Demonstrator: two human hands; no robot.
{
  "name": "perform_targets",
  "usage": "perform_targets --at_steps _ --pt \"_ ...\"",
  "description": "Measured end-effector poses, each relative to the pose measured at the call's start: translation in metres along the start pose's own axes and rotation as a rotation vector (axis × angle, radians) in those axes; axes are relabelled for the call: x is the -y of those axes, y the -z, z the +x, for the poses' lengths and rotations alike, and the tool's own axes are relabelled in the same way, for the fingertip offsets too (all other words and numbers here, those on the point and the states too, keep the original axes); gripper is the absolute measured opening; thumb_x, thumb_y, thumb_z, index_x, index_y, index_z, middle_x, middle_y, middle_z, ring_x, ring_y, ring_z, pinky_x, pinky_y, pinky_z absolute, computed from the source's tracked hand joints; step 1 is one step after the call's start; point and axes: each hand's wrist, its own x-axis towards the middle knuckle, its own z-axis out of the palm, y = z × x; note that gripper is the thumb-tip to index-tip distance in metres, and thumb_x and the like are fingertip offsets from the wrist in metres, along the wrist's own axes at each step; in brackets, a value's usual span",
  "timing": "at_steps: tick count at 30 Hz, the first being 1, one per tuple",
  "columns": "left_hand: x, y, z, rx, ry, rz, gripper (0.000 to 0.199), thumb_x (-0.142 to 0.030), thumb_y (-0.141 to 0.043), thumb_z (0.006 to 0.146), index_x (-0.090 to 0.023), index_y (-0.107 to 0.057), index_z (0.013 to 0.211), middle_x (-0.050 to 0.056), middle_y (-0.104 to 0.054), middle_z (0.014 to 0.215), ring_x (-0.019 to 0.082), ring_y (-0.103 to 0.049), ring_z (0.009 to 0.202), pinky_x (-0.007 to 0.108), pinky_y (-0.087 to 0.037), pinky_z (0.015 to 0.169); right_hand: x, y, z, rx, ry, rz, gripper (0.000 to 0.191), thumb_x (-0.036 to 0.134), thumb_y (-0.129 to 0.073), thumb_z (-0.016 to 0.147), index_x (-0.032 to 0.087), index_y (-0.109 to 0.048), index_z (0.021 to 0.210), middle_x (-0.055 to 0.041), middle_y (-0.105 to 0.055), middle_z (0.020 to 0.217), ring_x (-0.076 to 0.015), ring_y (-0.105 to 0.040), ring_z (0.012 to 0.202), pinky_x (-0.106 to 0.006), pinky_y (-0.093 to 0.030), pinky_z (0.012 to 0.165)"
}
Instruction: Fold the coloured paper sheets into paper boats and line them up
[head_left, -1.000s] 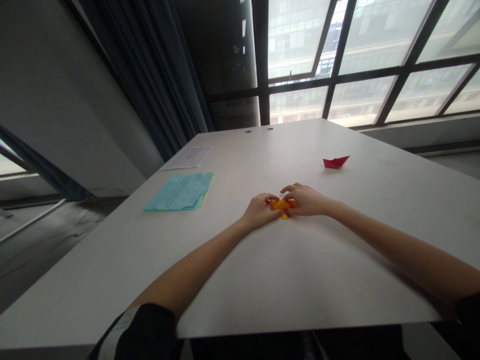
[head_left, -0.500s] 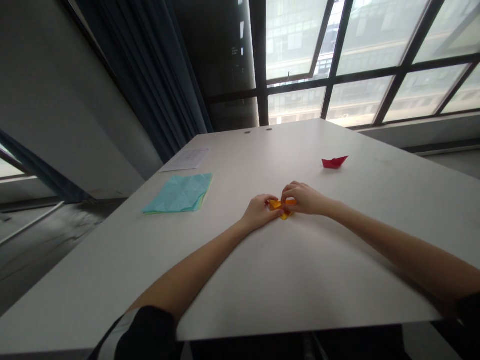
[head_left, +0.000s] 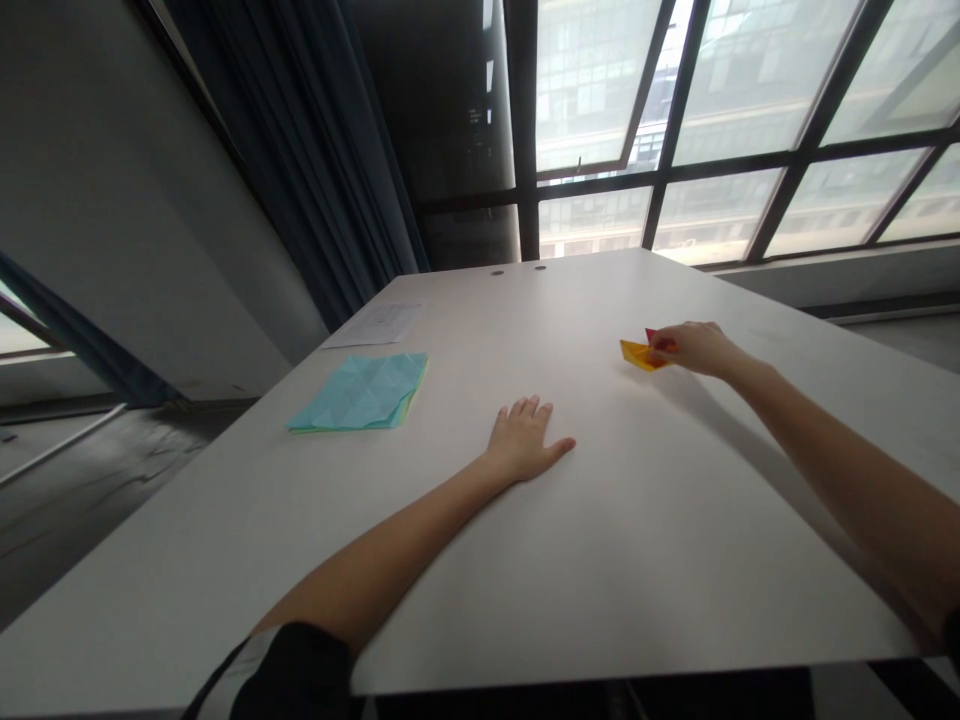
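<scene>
Between the fingertips of my right hand is a yellow-orange folded paper boat, just above or on the table; I cannot tell which. Right behind it a red paper boat shows only in part, since the yellow one and my fingers cover most of it. My left hand lies flat on the white table, palm down with fingers spread, and holds nothing.
To the left lies a stack of square paper sheets, light blue on top with yellow-green edges below. A printed white sheet rests behind it, near the table's left edge. Windows and a dark blue curtain stand beyond the table.
My right hand has carried the yellow paper boat forward and right, up to the red one. My left hand has let go of it and now lies spread on the table.
</scene>
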Motion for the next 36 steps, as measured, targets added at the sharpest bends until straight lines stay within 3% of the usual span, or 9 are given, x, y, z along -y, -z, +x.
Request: perform_targets --at_steps 5,11,17,24,30,33,36 --pt "0.000 0.001 0.000 -0.016 -0.008 0.023 0.072 -0.068 -0.023 0.079 -0.019 -0.036 0.131 0.013 -0.036 0.138 0.028 -0.029 0.127 0.048 -0.027 0.101 -0.045 -0.012 0.001 0.068 -0.183 -0.048 0.029 0.043 -0.049 0.076 0.026 -0.066 0.094 -0.0086 -0.064 0.099 -0.0244 -0.051 0.086 -0.038 -0.028 0.070" --pt "0.001 -0.001 -0.001 -0.028 -0.014 0.022 0.073 -0.068 -0.022 0.079 -0.019 -0.036 0.131 0.013 -0.036 0.138 0.028 -0.030 0.127 0.047 -0.028 0.100 -0.061 -0.020 -0.005 0.079 -0.236 -0.050 0.032 0.045 -0.050 0.078 0.024 -0.066 0.095 -0.0113 -0.063 0.099 -0.0239 -0.049 0.087 -0.037 -0.027 0.068" --pt "0.002 0.000 -0.002 -0.021 -0.009 0.031 0.071 -0.067 -0.024 0.079 -0.019 -0.036 0.131 0.012 -0.036 0.138 0.028 -0.030 0.126 0.047 -0.027 0.101 -0.065 -0.031 -0.003 0.067 -0.244 -0.053 0.030 0.040 -0.050 0.079 0.024 -0.065 0.100 -0.0100 -0.061 0.106 -0.0244 -0.048 0.091 -0.036 -0.029 0.069" --pt "0.001 0.001 -0.001 -0.031 -0.015 0.018 0.071 -0.067 -0.025 0.079 -0.019 -0.037 0.130 0.013 -0.037 0.137 0.028 -0.030 0.126 0.047 -0.028 0.100 -0.070 -0.031 -0.002 0.029 -0.220 -0.021 0.040 0.050 -0.047 0.077 0.025 -0.064 0.103 -0.0102 -0.062 0.106 -0.0287 -0.051 0.094 -0.040 -0.034 0.072" --pt "0.000 0.003 -0.001 -0.025 -0.009 0.002 0.071 -0.067 -0.025 0.079 -0.019 -0.037 0.130 0.013 -0.036 0.138 0.029 -0.030 0.126 0.047 -0.027 0.100 -0.072 -0.027 0.001 -0.101 -0.171 0.026 0.043 0.055 -0.044 0.075 0.026 -0.064 0.101 -0.0085 -0.064 0.099 -0.0301 -0.054 0.089 -0.043 -0.041 0.069" --pt "0.000 0.003 -0.001 -0.028 -0.008 0.001 0.071 -0.067 -0.025 0.079 -0.019 -0.038 0.130 0.013 -0.036 0.137 0.029 -0.030 0.126 0.048 -0.027 0.100 -0.063 -0.016 0.004 -0.163 -0.135 0.064 0.038 0.049 -0.043 0.078 0.026 -0.064 0.100 -0.0084 -0.063 0.100 -0.0278 -0.055 0.089 -0.042 -0.043 0.071" --pt "0.000 0.002 -0.001 -0.031 -0.013 0.001 0.071 -0.067 -0.025 0.079 -0.019 -0.038 0.129 0.013 -0.037 0.137 0.029 -0.030 0.126 0.048 -0.027 0.100 -0.039 -0.003 0.007 -0.215 -0.006 0.116 0.037 0.043 -0.043 0.080 0.021 -0.063 0.102 -0.0096 -0.063 0.101 -0.0271 -0.055 0.092 -0.042 -0.042 0.077"
